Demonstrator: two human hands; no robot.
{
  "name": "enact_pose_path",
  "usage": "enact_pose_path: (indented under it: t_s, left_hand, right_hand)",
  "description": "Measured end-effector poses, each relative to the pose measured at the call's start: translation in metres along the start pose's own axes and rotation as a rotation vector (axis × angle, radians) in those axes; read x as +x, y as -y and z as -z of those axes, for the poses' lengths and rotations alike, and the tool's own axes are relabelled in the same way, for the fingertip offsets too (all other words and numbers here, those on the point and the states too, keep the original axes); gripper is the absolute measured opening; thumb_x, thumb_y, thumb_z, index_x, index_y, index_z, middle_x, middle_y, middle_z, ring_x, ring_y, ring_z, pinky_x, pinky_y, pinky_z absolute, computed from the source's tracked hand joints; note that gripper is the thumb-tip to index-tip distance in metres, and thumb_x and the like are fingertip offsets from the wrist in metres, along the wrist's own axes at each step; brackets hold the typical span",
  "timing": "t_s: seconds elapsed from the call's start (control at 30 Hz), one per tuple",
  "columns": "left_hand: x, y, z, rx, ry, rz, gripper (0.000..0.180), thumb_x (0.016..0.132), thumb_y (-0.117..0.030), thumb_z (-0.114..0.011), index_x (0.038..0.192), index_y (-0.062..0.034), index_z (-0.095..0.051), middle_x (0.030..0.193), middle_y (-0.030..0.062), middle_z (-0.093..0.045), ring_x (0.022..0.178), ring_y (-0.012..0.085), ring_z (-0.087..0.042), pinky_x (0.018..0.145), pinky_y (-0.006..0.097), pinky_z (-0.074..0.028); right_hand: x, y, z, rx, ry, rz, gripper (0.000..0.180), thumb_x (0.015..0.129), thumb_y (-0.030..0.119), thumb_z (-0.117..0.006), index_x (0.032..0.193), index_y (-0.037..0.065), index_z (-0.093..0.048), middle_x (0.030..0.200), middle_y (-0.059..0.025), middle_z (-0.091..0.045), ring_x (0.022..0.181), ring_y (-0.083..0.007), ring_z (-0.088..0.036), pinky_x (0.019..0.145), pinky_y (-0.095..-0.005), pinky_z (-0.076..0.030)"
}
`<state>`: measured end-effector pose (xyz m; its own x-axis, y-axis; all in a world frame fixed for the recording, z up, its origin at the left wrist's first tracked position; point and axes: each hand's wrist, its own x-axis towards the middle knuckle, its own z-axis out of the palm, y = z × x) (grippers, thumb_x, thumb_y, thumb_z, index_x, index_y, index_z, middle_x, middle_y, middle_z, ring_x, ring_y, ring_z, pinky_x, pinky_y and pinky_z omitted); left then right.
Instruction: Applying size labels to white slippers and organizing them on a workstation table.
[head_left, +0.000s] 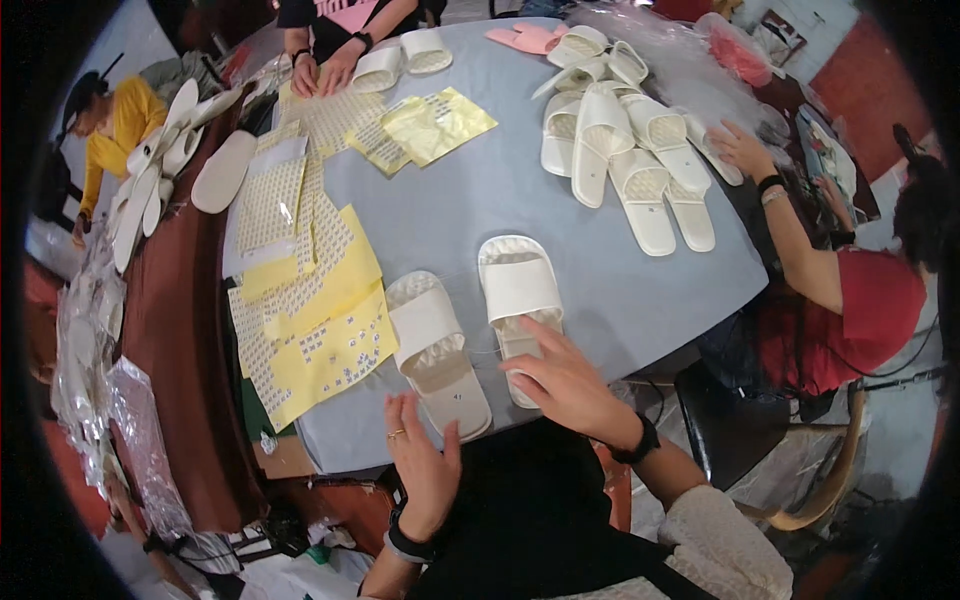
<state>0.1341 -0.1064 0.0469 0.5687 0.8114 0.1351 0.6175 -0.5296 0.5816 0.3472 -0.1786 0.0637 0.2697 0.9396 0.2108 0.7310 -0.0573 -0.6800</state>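
Two white slide slippers lie side by side on the table in front of me, toes pointing away. My right hand (565,385) is over the heel part of the right slipper (518,285), forefinger and thumb apart, the fingertips at its insole. Whether they press on it I cannot tell. Beside the heel of the left slipper (428,325), my left hand (422,462) is raised with its fingers stretched out and nothing in it. A small dark mark shows on the left slipper's heel. Just left of it lies a yellow sticker sheet (335,350), partly used.
More sticker sheets (270,200) overlap along the left of the grey-blue table (430,210). A pile of white slippers (605,130) stands far right, near a co-worker's hand (742,150). Another person's hands (325,75) work at the far edge. A chair (740,420) stands at right.
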Motion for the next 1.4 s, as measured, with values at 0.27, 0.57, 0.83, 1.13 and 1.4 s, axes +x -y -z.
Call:
enact_pose_path:
  t_s: [0.27,0.57,0.83,1.13,1.4]
  left_hand:
    - [0.007,0.017,-0.021,0.019,0.243,-0.009,0.089,0.079,-0.032,-0.066,0.143,0.0018,-0.014,0.15,0.0215,-0.012,0.139,0.0362,-0.01,0.108,0.053,-0.011]
    - [0.018,0.025,-0.012,0.045,0.335,-0.028,0.084,0.077,-0.033,-0.068,0.14,0.0008,-0.024,0.148,0.0201,-0.02,0.138,0.0392,-0.012,0.106,0.057,-0.012]
    - [0.006,0.061,0.054,0.016,0.163,0.039,0.053,0.081,-0.034,-0.065,0.125,-0.0077,-0.051,0.141,0.0198,-0.034,0.135,0.0413,-0.02,0.104,0.057,-0.017]
    - [0.017,0.078,0.153,0.263,-0.277,0.09,0.05,0.086,-0.036,-0.06,0.126,-0.0087,-0.05,0.137,0.0213,-0.037,0.133,0.0421,-0.024,0.104,0.054,-0.022]
    - [0.089,0.087,0.22,0.434,-0.304,-0.01,0.05,0.084,-0.037,-0.062,0.124,-0.0091,-0.053,0.137,0.0218,-0.039,0.133,0.0418,-0.025,0.104,0.054,-0.022]
  right_hand:
    - [0.037,-0.008,-0.054,-0.028,0.309,0.043,0.032,0.081,0.029,-0.061,0.111,0.016,-0.063,0.123,-0.0251,-0.04,0.119,-0.0449,-0.034,0.096,-0.0556,-0.028]
    - [0.052,-0.005,-0.028,-0.102,0.174,-0.078,0.056,0.086,0.036,-0.055,0.126,-0.002,-0.042,0.123,-0.0233,-0.04,0.121,-0.0395,-0.035,0.099,-0.0514,-0.026]
    - [0.048,-0.055,0.092,-0.253,-0.165,-0.029,0.051,0.087,0.037,-0.058,0.12,-0.001,-0.046,0.122,-0.0211,-0.047,0.114,-0.0369,-0.044,0.099,-0.0434,-0.031]
    - [0.158,-0.192,0.215,-0.418,-0.25,-0.317,0.066,0.092,0.046,-0.048,0.135,-0.003,-0.036,0.139,-0.026,-0.034,0.132,-0.0349,-0.029,0.107,-0.0377,-0.023]
    - [0.172,-0.15,0.187,-0.64,-0.097,-0.271,0.043,0.088,0.03,-0.055,0.117,-0.002,-0.054,0.12,-0.0224,-0.054,0.112,-0.0358,-0.051,0.096,-0.0387,-0.039]
